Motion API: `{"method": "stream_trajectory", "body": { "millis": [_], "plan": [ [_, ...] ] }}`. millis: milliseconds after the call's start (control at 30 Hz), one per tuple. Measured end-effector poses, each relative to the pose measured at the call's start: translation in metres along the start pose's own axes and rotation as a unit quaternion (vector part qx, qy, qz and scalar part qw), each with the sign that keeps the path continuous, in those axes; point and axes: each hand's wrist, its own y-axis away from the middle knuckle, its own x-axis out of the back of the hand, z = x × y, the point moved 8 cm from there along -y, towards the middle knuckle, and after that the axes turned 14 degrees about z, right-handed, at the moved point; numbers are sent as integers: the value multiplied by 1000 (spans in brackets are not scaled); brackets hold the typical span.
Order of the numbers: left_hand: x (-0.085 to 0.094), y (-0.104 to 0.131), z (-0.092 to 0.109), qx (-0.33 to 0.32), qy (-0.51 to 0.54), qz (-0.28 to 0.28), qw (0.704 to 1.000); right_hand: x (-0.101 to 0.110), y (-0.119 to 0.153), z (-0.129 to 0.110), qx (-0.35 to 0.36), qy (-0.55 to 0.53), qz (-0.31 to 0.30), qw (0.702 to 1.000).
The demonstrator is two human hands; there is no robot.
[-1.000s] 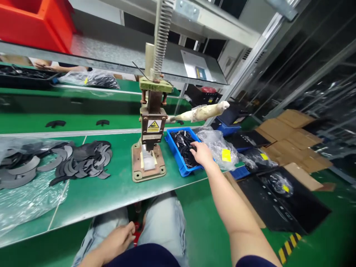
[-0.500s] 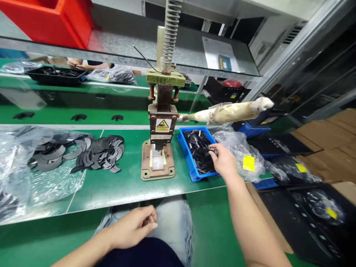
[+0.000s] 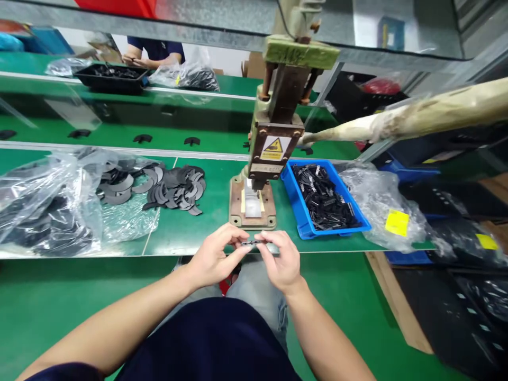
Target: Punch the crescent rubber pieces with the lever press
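Observation:
A small, slim black plastic part (image 3: 251,243) is pinched at its two ends between my hands, just in front of the hand press base (image 3: 235,211). My left hand (image 3: 217,254) grips its left end with thumb and fingertips. On the other end, the thumb and fingers of my right hand (image 3: 281,259) are closed. Beyond them rises the press head (image 3: 273,151), with a yellow warning label and a pale block on the base under it. To the right, a blue bin (image 3: 304,222) holds many thin black parts (image 3: 323,198).
Curved grey-black pieces (image 3: 178,188) lie in a pile on the left, beside a clear plastic bag (image 3: 47,206). The press's wrapped lever (image 3: 397,119) sticks out to the right above the bin. Black pieces (image 3: 143,138) sit spaced along the green strip behind. Across it, a co-worker's hands (image 3: 137,61) show.
My right hand has left the blue bin and come to the middle with a black part. My left hand has risen from my lap to meet it. The view has shifted.

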Motion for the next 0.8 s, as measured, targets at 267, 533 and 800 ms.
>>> {"method": "stream_trajectory", "body": {
  "millis": [267, 533, 800],
  "plan": [
    [24, 10, -11, 12, -4, 11, 1000, -24, 2, -2, 4, -1, -26, 1000],
    [27, -7, -20, -48, -48, 6, 998, -19, -15, 9, -29, 58, -55, 996],
    [13, -90, -86, -53, -199, 40, 978, 90, -200, -10, 70, -60, 139, 986]
  ]
}}
